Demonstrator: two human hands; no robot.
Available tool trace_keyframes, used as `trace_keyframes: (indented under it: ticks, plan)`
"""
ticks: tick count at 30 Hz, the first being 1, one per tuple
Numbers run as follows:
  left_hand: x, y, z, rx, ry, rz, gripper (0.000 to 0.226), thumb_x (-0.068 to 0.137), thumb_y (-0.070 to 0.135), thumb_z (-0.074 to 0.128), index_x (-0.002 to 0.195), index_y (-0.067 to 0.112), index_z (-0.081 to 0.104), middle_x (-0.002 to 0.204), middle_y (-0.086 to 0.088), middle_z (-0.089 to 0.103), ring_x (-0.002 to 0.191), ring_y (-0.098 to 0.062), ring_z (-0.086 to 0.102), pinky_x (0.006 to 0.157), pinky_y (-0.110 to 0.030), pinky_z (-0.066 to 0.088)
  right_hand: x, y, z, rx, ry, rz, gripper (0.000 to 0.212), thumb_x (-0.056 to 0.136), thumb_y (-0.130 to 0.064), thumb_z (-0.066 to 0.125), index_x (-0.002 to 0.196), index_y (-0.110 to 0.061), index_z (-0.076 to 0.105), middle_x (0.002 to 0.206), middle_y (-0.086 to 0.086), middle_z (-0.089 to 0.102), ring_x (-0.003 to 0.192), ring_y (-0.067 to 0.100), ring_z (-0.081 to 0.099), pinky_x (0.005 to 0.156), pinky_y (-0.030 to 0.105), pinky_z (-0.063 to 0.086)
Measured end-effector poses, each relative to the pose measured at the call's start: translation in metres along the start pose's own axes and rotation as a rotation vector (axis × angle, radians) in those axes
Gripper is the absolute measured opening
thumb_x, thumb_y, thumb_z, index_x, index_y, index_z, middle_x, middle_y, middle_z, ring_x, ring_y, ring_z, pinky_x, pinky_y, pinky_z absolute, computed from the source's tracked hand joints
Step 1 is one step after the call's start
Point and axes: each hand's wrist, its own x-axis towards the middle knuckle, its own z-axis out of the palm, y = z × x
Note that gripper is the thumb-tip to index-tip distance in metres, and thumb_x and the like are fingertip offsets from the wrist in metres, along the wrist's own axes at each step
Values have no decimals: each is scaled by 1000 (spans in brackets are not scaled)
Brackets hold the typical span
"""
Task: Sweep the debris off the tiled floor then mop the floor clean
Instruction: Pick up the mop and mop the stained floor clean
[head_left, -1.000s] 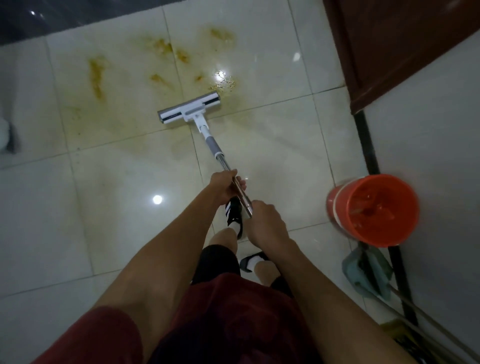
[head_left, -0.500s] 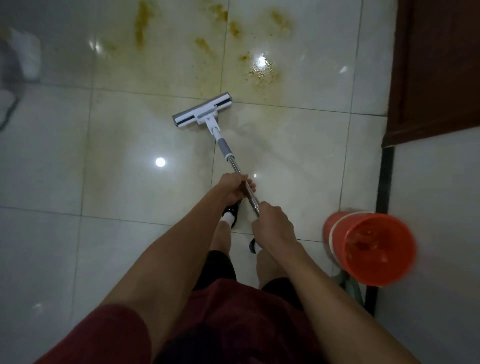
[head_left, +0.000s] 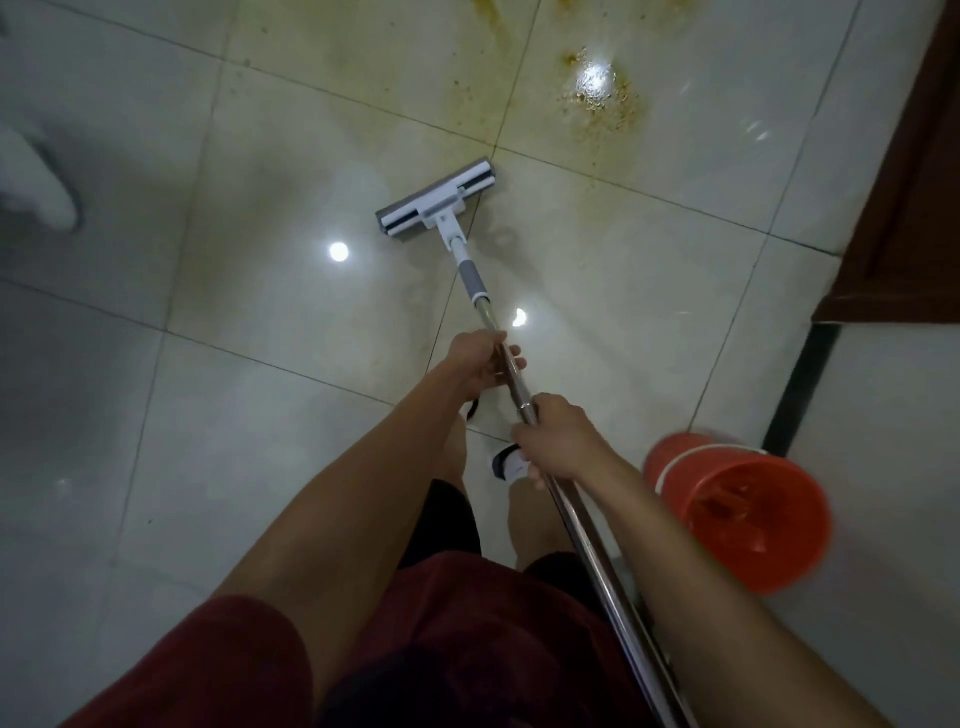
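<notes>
A flat white and grey mop head (head_left: 435, 207) rests on the glossy tiled floor (head_left: 234, 415), across a tile joint. Its metal handle (head_left: 519, 395) runs back toward me. My left hand (head_left: 480, 361) grips the handle higher toward the head. My right hand (head_left: 556, 441) grips it lower, close to my body. Yellow-brown stains with gritty specks (head_left: 597, 98) lie beyond the mop head, at the top of the view. A paler yellowish wet film spreads around the mop head.
An orange bucket (head_left: 737, 512) stands at my right, by a white wall (head_left: 893, 441) with a dark skirting strip (head_left: 802, 387). A dark brown door (head_left: 904, 208) is at the upper right. A blurred white object (head_left: 36, 176) sits at the far left. My feet are under my hands.
The mop head has been drawn back toward me, away from the stains. The view has tilted down, so the stains now sit at the top edge and the bucket is lower right.
</notes>
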Motion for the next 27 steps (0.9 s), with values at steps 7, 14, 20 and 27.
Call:
trace_keyframes:
  ticks: [7,14,20,27]
  plan:
    - [38,22,-16,77,57,15,21,103,7,49,88,1,63,83,-12,62,69,-25,63,66,-37,58,14,-11,-10,216,-95,96,6,94,-8,58,91,-4,55,78,16,65,38,17,57,43,27,49]
    - [71,49,-6,-17,99,-25,27,106,14,49,80,5,50,66,-12,63,75,-30,61,68,-42,53,30,-13,4,267,-21,67,7,93,-9,59,88,-10,54,72,15,67,33,16,55,38,24,44]
    - [90,68,1,-12,135,-84,26,106,18,47,83,7,48,77,-11,52,72,-28,56,65,-40,51,39,-18,-4,314,-119,112,13,95,-15,60,103,-5,59,81,17,72,37,21,60,41,28,49]
    - [94,68,6,26,130,-105,13,106,19,48,109,7,49,78,-7,56,68,-22,57,43,-27,50,47,-12,-1,284,-121,116,15,97,-18,57,105,-6,55,78,14,64,34,15,57,39,25,46]
